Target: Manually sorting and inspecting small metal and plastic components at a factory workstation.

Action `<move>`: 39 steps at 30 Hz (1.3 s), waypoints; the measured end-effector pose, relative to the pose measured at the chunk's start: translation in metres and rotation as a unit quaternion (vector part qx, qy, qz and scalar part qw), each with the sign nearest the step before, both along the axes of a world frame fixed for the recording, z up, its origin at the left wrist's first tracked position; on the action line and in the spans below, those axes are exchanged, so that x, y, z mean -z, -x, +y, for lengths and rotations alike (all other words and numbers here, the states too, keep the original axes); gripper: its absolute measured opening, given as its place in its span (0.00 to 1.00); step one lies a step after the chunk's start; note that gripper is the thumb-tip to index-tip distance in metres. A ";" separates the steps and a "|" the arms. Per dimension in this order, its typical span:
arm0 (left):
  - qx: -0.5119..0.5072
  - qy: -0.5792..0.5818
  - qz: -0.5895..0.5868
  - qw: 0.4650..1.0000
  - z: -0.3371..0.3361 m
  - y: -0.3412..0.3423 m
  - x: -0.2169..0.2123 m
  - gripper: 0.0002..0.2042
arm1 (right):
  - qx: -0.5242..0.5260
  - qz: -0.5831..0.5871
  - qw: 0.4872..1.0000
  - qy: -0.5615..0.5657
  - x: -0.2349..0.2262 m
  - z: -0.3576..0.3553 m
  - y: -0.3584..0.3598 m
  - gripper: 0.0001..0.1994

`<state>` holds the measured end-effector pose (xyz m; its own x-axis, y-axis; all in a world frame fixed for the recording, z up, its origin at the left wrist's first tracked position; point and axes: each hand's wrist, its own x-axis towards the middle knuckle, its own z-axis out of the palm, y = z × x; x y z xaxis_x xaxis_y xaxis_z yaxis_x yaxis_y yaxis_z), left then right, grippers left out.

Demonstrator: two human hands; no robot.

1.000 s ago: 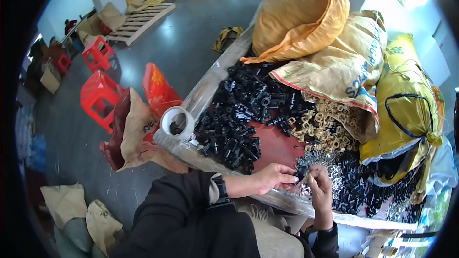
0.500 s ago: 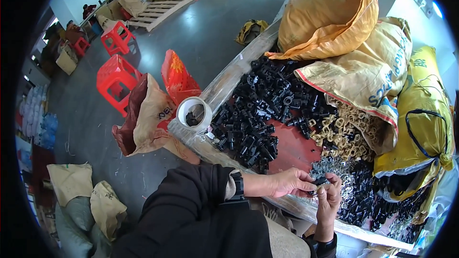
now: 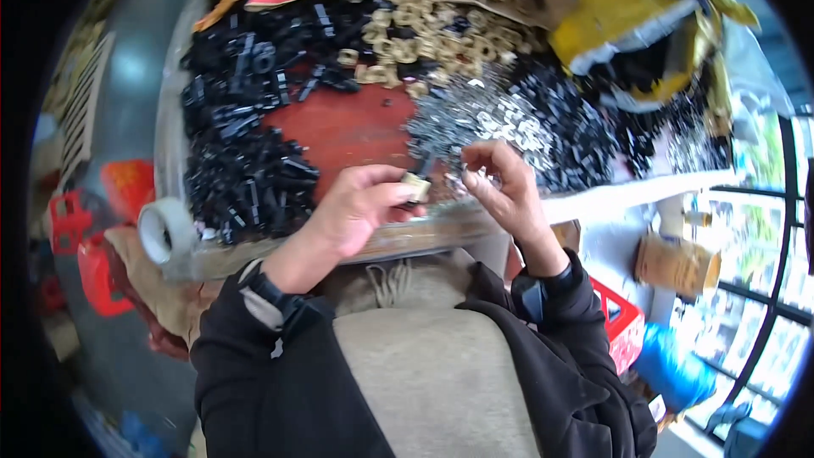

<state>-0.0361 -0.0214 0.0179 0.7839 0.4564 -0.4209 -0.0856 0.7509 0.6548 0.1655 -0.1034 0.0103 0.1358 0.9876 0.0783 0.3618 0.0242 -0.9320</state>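
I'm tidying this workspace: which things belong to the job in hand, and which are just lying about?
Job in hand:
left hand, holding a small pale part
right hand, its hold unclear
black parts
tan parts
silvery pieces

Likely just lying about:
white roll
red stool
brown box

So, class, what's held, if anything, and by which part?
Left hand: small tan-and-black piece, pinched at its tan part. Right hand: too blurred to tell.

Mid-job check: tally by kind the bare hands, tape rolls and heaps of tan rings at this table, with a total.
Left hand and right hand: 2
Tape roll: 1
Heap of tan rings: 1
Total: 4
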 end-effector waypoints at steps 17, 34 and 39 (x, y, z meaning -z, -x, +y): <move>-0.025 0.054 0.036 0.998 0.001 -0.026 0.023 0.10 | 0.264 -0.493 0.829 0.026 0.032 -0.029 -0.109 0.08; -0.038 0.049 0.017 0.998 -0.011 -0.014 0.016 0.10 | 0.317 -0.302 0.895 -0.086 0.031 -0.033 -0.097 0.05; -0.039 0.032 -0.003 0.999 -0.019 -0.007 0.012 0.10 | 0.259 0.100 0.960 -0.031 0.032 -0.037 -0.082 0.06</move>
<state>-0.0293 -0.0401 0.0056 0.7499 0.4881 -0.4467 -0.1492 0.7825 0.6045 0.2477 -0.1409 -0.0216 0.6260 0.7778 0.0565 0.1548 -0.0529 -0.9865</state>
